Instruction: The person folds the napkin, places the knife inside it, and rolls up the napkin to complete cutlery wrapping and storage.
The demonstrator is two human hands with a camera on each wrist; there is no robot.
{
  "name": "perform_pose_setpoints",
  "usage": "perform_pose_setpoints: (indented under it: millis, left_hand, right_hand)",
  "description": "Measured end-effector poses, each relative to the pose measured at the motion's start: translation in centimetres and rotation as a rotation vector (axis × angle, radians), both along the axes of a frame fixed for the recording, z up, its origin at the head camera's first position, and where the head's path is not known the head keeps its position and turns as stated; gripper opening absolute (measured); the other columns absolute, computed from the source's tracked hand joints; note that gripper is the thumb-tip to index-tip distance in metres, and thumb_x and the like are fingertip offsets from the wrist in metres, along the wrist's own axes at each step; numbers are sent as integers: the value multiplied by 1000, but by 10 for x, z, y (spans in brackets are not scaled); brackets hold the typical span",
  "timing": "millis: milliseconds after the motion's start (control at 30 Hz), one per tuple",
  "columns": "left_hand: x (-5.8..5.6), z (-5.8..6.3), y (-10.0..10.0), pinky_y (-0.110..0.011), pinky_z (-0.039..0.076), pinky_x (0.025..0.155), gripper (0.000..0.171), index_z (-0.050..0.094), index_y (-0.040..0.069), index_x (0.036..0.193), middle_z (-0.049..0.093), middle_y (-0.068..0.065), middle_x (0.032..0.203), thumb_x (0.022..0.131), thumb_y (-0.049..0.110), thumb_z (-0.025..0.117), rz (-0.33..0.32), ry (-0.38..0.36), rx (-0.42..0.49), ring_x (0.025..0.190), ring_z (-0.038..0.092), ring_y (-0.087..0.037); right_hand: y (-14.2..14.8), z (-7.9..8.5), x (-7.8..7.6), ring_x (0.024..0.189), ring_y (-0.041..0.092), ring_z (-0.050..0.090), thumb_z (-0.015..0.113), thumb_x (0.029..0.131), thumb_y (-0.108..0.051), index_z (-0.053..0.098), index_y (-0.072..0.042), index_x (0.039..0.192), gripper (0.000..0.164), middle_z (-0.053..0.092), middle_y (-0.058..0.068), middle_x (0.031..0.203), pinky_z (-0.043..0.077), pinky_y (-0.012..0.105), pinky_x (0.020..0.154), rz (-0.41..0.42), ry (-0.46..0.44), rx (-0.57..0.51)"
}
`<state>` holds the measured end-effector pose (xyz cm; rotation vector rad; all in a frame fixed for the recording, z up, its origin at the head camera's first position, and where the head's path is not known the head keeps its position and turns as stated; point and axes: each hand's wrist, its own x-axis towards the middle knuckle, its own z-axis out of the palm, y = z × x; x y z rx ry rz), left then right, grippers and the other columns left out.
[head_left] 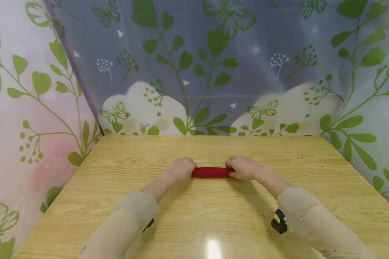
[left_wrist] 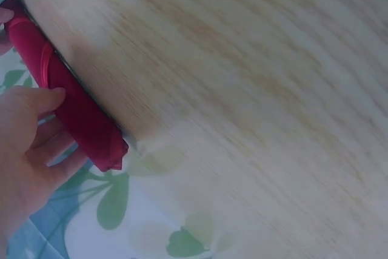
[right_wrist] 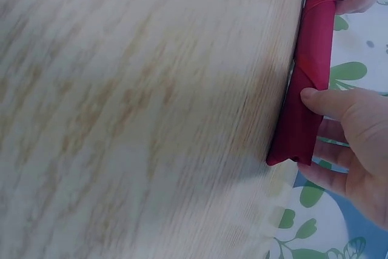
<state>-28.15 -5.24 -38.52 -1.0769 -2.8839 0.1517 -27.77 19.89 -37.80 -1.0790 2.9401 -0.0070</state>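
Note:
A rolled red cloth (head_left: 211, 172), long and narrow, lies crosswise over the table. My left hand (head_left: 182, 169) grips its left end and my right hand (head_left: 244, 168) its right end. In the left wrist view, the left thumb (left_wrist: 53, 98) presses on the near side of the roll (left_wrist: 85, 119), with the other fingers behind it. A thin raised band or seam crosses the roll, and folded layers show at its end. The right wrist view shows the right thumb (right_wrist: 310, 94) on the cloth (right_wrist: 295, 128), its fingers reaching behind and under the end.
The wood-grain table (head_left: 210, 208) runs back to a patterned curtain (head_left: 194, 72) with leaves and butterflies. More patterned cloth hangs along both sides. Dark wrist cameras (head_left: 279, 221) sit under the sleeves. Light glares off the table's near part.

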Motion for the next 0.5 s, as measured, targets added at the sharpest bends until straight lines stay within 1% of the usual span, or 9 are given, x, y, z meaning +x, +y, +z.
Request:
perform_pose_setpoints:
  millis: [67, 167, 300, 400, 500]
  left_hand:
    - [-1, -3, -3, -36, 48, 77, 19, 64, 4, 100, 58, -7, 88, 85, 16, 65, -2, -11, -2, 86, 58, -24]
    - [-2, -7, -9, -36, 47, 78, 30, 61, 4, 110, 58, -7, 94, 87, 23, 64, 5, -30, -17, 89, 57, -24]
    - [-3, -9, -15, -37, 47, 80, 37, 58, 3, 118, 58, -8, 100, 87, 23, 63, 9, -45, -2, 92, 57, -24]
    - [-3, -6, -18, -39, 47, 81, 38, 58, 2, 117, 58, -9, 101, 86, 22, 64, -3, -29, 12, 93, 57, -26]
    - [-3, -3, -20, -38, 46, 81, 32, 61, 3, 110, 59, -8, 100, 86, 24, 66, -8, 11, -5, 92, 56, -25]
  right_hand:
    - [1, -1, 1, 73, 16, 54, 71, 81, -17, 60, -8, 93, 18, 55, 1, 83, 46, 35, 66, -6, -6, 4]
    - [3, -4, 2, 74, 15, 54, 70, 82, -19, 60, -7, 96, 21, 55, 1, 84, 46, 35, 68, -5, -16, 3]
    - [4, -4, 3, 79, 18, 57, 69, 83, -20, 60, -5, 101, 24, 57, 3, 88, 46, 36, 71, -7, -21, -10]
    - [5, -2, 3, 86, 22, 58, 69, 84, -20, 60, -4, 107, 30, 58, 6, 96, 47, 38, 74, -16, -22, -15]
    - [4, -1, 2, 86, 22, 58, 70, 83, -19, 60, -5, 108, 31, 57, 7, 97, 47, 37, 72, -14, -16, -20]
